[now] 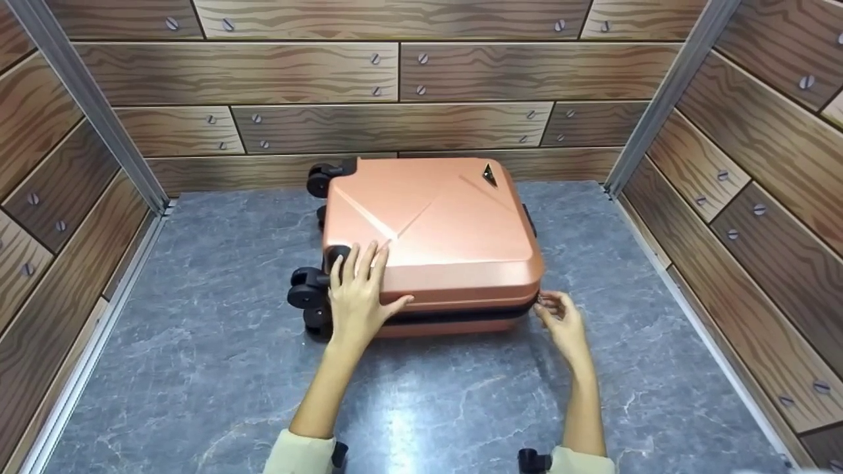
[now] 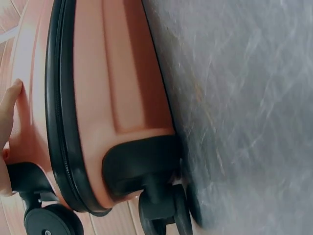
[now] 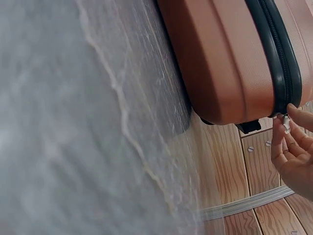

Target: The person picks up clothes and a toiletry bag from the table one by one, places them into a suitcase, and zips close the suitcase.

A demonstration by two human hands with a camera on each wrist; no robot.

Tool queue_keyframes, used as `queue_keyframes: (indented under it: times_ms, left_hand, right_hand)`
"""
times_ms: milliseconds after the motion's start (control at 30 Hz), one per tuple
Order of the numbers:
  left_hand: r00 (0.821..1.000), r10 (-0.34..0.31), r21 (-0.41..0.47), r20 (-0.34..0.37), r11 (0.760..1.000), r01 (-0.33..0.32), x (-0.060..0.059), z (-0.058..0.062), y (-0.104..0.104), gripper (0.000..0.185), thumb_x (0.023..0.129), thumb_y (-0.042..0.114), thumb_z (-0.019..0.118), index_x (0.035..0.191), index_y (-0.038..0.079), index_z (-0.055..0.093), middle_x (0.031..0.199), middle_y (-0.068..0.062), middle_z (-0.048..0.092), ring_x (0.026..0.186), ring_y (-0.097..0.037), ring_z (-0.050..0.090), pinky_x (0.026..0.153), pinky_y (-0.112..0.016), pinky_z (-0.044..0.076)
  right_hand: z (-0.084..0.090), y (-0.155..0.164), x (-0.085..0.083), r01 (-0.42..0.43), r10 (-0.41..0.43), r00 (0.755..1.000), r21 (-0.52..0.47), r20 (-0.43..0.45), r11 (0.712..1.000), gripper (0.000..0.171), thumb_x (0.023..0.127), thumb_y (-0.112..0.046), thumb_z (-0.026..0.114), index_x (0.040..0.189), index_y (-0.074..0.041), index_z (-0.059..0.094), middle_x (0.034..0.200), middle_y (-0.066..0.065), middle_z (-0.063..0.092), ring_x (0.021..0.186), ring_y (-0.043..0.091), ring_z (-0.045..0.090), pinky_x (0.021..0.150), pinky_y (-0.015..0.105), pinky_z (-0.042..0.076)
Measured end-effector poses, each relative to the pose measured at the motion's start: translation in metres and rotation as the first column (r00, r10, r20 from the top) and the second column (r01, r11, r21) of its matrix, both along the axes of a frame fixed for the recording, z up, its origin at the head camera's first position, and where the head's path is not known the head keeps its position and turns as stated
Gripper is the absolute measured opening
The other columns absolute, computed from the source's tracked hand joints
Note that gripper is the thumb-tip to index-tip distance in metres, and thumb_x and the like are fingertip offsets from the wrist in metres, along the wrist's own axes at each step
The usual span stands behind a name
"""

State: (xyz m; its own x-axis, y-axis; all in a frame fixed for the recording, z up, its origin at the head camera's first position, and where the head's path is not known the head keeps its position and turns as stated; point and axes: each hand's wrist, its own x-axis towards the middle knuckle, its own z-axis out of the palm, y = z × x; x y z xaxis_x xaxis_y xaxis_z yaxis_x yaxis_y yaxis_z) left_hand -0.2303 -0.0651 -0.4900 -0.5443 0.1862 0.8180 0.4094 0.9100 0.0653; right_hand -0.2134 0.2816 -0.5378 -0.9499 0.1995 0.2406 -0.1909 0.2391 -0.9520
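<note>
With the rose-gold suitcase (image 1: 431, 243) lying flat mid-floor, the left hand (image 1: 355, 296) presses spread fingers on its 8 o'clock corner while the right hand (image 1: 563, 322) pinches the zipper pull (image 3: 285, 122) at 4 o'clock; best keep the lid steadied, drawing evenly along the track

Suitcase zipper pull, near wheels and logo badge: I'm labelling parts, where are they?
zipper pull (image 3: 286, 122), right wrist view, metal tab.
near wheels (image 1: 304, 296), head view, wheel tread.
logo badge (image 1: 489, 174), head view, badge centre.
</note>
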Motion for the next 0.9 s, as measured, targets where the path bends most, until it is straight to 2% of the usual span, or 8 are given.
queue_keyframes:
  times_ms: [133,300,533,633,733,900]
  left_hand:
    - [0.998,0.062,-0.006,0.034,0.998,-0.062,0.004,-0.002,0.006,0.095,0.056,0.068,0.069,0.129,0.010,0.052,0.132,-0.008,0.048,0.125,-0.031,0.037,0.103,-0.047,0.024]
    - [0.990,0.126,-0.009,0.060,0.992,-0.126,0.005,-0.004,0.010,0.099,0.055,0.072,0.066,0.131,0.012,0.050,0.134,-0.006,0.047,0.127,-0.028,0.034,0.105,-0.046,0.020]
    - [0.989,0.145,0.041,-0.012,0.989,-0.145,0.001,-0.003,0.009,0.098,0.050,0.076,0.062,0.127,0.016,0.056,0.128,-0.003,0.054,0.123,-0.025,0.041,0.104,-0.042,0.025]
    - [0.988,0.150,0.055,-0.038,0.988,-0.148,0.000,-0.002,0.009,0.097,0.049,0.077,0.060,0.124,0.016,0.058,0.125,-0.004,0.056,0.120,-0.025,0.043,0.103,-0.042,0.027]
    - [0.986,0.159,0.054,-0.042,0.986,-0.156,-0.001,-0.002,0.011,0.097,0.049,0.077,0.058,0.124,0.016,0.059,0.124,-0.004,0.056,0.120,-0.025,0.044,0.102,-0.042,0.028]
    - [0.986,0.163,0.048,-0.016,0.986,-0.162,0.002,-0.001,0.014,0.096,0.049,0.074,0.061,0.124,0.014,0.059,0.124,-0.006,0.056,0.121,-0.027,0.043,0.101,-0.044,0.028]
  right_hand:
    - [-0.002,0.001,0.002,0.030,-0.030,1.000,0.075,-0.001,0.997,0.020,0.087,0.005,0.056,0.101,0.019,0.053,0.084,0.021,0.060,0.065,0.010,0.057,0.055,0.020,0.048]
    - [-0.002,0.002,0.003,0.006,-0.002,1.000,0.143,-0.025,0.990,0.015,0.090,0.004,0.053,0.095,0.018,0.054,0.080,0.023,0.058,0.059,0.013,0.056,0.055,0.020,0.048]
    - [0.000,0.000,0.002,-0.009,0.013,1.000,0.202,-0.020,0.979,0.010,0.092,0.003,0.048,0.091,0.010,0.055,0.073,0.017,0.055,0.060,0.020,0.056,0.054,0.026,0.049]
    - [-0.001,0.000,0.002,0.001,0.004,1.000,0.223,-0.024,0.975,0.009,0.093,0.002,0.049,0.091,0.008,0.055,0.073,0.015,0.056,0.060,0.018,0.056,0.055,0.026,0.048]
    - [-0.002,0.001,0.003,0.001,0.010,0.999,0.223,-0.044,0.975,0.010,0.092,0.001,0.049,0.091,0.009,0.055,0.073,0.015,0.056,0.060,0.016,0.056,0.055,0.024,0.048]
    - [-0.001,0.003,0.004,-0.058,0.070,0.996,0.166,-0.064,0.984,0.010,0.091,0.004,0.049,0.090,0.014,0.053,0.072,0.020,0.055,0.060,0.018,0.056,0.057,0.027,0.050]
